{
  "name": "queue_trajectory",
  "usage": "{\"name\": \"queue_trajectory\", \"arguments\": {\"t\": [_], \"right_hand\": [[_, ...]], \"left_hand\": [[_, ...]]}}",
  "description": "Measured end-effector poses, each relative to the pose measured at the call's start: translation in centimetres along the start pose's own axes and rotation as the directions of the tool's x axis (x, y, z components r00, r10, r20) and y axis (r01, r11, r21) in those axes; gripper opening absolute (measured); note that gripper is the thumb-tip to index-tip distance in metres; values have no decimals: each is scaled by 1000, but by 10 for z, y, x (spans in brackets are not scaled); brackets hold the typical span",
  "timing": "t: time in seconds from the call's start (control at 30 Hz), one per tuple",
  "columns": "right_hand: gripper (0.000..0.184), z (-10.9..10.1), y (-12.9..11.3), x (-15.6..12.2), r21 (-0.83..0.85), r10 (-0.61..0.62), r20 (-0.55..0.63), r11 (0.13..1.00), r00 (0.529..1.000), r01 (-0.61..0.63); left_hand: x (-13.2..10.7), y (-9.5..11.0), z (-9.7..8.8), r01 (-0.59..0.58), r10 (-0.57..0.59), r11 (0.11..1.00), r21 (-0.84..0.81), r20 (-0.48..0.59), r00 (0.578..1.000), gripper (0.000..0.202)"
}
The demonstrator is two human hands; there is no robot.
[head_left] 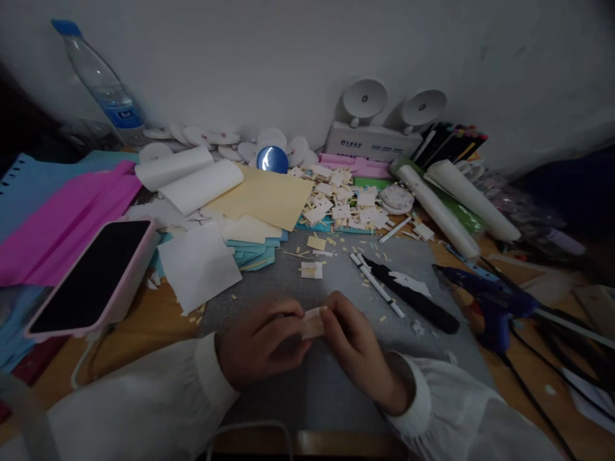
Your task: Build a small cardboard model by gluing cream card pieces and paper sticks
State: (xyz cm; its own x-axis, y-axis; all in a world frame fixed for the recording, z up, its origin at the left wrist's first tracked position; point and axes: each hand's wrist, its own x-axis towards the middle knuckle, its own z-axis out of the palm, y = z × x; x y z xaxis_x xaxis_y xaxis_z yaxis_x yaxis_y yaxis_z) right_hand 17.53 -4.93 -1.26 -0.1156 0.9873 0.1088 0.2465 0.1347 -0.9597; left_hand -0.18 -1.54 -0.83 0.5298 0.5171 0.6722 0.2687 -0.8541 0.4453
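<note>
"Over the near middle of the grey mat (336, 397), what have we got?"
"Our left hand (264, 339) and right hand (358, 349), both pinching one small pale piece (314, 323) between them!"
"Further out?"
"We spot a similar piece (312, 269) farther off, blue glue gun (496, 320) right."

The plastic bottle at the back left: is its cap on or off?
On: the blue cap sits over the mouth of the plastic bottle.
</note>
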Motion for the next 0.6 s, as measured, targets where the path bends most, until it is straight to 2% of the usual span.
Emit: {"name": "queue_trajectory", "arguments": {"t": [0.13,0.4,0.6], "right_hand": [[24,0,0,1,-1,6,-23,1000,1000,-6],[47,-6,-3,-4,179,119,107,974,987,-137],[37,-8,-8,0,243,62,186,964,981,-107]], "left_hand": [[0,0,0,7,-7,1000,-8,-9,1000,14],[5,3,-7,91,-90,996,9,-85,992,18],[6,2,-9,109,-109,994,2,-81,991,18]]}}
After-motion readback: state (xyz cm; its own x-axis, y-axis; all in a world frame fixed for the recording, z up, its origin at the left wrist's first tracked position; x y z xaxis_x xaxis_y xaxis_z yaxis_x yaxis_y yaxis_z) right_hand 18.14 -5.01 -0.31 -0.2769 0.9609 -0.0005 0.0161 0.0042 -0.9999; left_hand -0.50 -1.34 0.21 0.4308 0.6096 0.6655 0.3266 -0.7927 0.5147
